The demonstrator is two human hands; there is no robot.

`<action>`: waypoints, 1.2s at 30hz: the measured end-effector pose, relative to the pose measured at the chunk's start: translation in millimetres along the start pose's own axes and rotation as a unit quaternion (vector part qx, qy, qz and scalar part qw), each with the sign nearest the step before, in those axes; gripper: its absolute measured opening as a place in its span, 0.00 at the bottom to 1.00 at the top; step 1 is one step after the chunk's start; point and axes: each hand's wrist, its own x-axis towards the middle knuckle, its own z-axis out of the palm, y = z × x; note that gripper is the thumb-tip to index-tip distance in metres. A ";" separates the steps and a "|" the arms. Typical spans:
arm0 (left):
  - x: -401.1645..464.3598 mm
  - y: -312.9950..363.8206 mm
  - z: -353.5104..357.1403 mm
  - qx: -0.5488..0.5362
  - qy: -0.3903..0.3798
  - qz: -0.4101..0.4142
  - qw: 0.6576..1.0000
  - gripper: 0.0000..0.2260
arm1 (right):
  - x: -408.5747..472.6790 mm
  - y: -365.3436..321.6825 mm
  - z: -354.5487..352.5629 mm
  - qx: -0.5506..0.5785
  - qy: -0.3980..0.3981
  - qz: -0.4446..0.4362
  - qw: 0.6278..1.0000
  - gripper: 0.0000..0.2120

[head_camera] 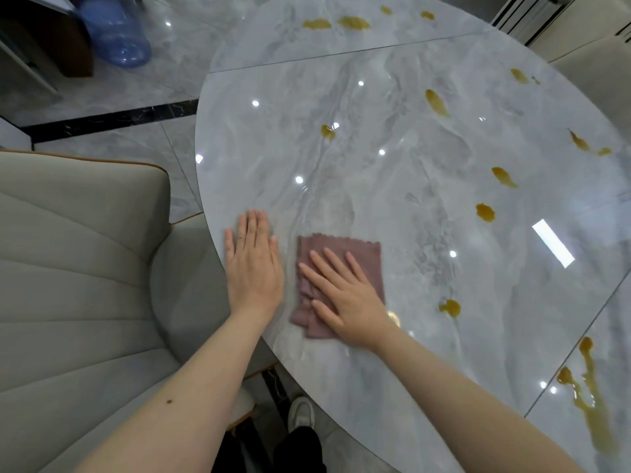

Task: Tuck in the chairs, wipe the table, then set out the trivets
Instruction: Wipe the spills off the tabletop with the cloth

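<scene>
Right hand (345, 298) flat, fingers straight, pressing mauve cloth (341, 268) on marble tabletop (375, 165) near its edge. Left hand (254, 264) flat beside it. Yellow-brown spills (485, 212) scattered right; chair (68, 250) left.

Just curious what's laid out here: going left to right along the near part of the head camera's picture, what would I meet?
Chair → left hand flat on the table → cloth under the right hand → brown spill → long brown smear.

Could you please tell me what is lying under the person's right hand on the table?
A mauve cloth lies flat under the right hand; the table beneath the cloth is hidden.
</scene>
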 end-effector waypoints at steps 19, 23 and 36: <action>-4.1 -0.4 -12.1 -0.186 0.030 -0.001 0.982 0.25 | -12.5 -8.6 0.5 -0.005 0.011 0.003 1.000 0.30; -13.8 -5.9 -12.3 -0.085 0.057 -0.021 0.995 0.28 | -46.9 26.2 -1.7 -0.015 -0.007 0.063 0.998 0.30; -24.7 -15.9 1.6 -0.175 0.070 -0.053 0.981 0.30 | 86.2 -40.2 -5.6 -0.010 0.014 0.070 0.997 0.32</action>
